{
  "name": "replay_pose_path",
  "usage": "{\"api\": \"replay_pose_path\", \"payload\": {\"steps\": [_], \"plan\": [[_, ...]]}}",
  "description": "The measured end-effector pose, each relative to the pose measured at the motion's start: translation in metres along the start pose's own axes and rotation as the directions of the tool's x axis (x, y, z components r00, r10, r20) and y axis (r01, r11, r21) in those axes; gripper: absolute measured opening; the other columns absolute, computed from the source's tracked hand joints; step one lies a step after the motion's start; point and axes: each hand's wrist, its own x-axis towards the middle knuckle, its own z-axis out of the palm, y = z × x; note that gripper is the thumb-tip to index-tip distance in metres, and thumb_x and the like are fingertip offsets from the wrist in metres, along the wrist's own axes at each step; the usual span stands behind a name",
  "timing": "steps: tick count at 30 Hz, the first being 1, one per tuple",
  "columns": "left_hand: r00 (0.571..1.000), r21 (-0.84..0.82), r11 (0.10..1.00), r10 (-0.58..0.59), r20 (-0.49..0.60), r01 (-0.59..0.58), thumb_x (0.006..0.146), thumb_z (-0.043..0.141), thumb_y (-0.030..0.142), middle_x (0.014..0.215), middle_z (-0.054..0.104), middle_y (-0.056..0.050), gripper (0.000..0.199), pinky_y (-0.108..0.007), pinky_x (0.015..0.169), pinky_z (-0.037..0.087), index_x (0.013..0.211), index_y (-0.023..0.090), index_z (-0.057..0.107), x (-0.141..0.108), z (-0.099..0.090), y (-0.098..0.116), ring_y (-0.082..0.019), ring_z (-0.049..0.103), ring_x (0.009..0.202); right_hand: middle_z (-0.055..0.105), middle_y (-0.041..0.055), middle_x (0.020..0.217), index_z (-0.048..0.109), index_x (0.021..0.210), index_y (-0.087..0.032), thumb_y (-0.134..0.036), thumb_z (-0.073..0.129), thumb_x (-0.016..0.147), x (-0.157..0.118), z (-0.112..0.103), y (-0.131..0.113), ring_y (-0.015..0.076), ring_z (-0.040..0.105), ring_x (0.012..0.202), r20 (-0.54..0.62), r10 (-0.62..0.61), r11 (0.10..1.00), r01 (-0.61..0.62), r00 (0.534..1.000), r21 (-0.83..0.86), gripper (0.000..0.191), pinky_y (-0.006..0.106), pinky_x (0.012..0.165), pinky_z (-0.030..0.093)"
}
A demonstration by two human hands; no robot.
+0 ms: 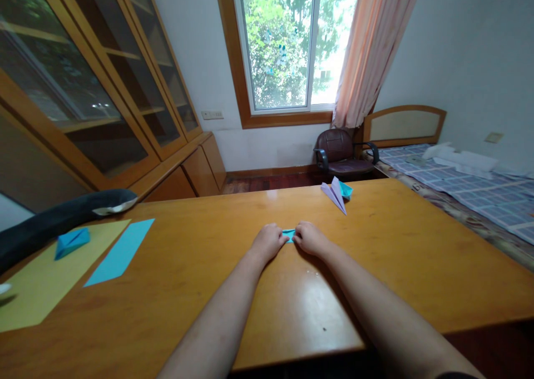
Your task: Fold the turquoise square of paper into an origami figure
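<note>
Between my two hands a small piece of folded blue paper point(288, 236) lies at the middle of the wooden table. My left hand point(269, 241) grips its left end, fingers curled over it. At the opposite end my right hand point(307, 238) pinches the paper in the same way. Both hands rest close to the tabletop, and most of the paper's ends are hidden under the fingers. Beyond my right hand sits a lilac paper plane point(334, 194), with a folded teal paper piece point(345, 190) against its right side.
On the left of the table point(187, 312) lie a yellow sheet point(50, 290), a flat blue paper strip point(120, 254) and a folded blue paper shape point(72, 242). A long dark plush-looking object point(54, 217) lies along the left edge. A chair point(340, 153) and bed point(463, 178) stand beyond.
</note>
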Motion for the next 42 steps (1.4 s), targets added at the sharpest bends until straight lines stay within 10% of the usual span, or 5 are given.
{"api": "replay_pose_path", "payload": {"steps": [18,29,42], "plan": [[1.000,-0.021,1.000,0.017,-0.011,-0.017,0.084,0.052,0.039,0.078,0.060,-0.007,0.028,-0.028,0.065,0.035,0.074,0.016,0.066,0.000,0.005,-0.003,-0.018,0.053,0.074,0.061,0.0074,0.082,0.066,0.076,-0.014,-0.023,0.052,0.082,-0.002,-0.001,-0.003,0.0150,0.052,0.074,-0.021,0.037,0.999,-0.037,0.999,0.013,0.018,0.024,0.066,0.035],[0.999,-0.032,0.999,0.005,-0.032,-0.006,0.083,0.053,0.039,0.076,0.061,-0.007,0.028,-0.028,0.062,0.033,0.073,0.016,0.067,0.001,0.008,-0.004,-0.017,0.053,0.070,0.066,0.0087,0.082,0.072,0.083,-0.018,-0.023,0.043,0.086,-0.022,-0.013,-0.023,0.0184,0.056,0.080,-0.020,-0.152,0.982,0.149,0.988,-0.120,0.029,0.027,0.070,0.037],[1.000,-0.033,0.999,-0.005,-0.027,0.004,0.082,0.054,0.043,0.076,0.061,-0.006,0.030,-0.028,0.061,0.033,0.071,0.018,0.066,0.000,0.008,-0.005,-0.016,0.052,0.070,0.069,0.0195,0.092,0.071,0.089,-0.013,-0.020,0.046,0.081,-0.025,-0.030,-0.027,0.0266,0.066,0.085,0.144,0.286,0.949,-0.260,0.947,-0.177,0.027,0.030,0.072,0.045]]}}
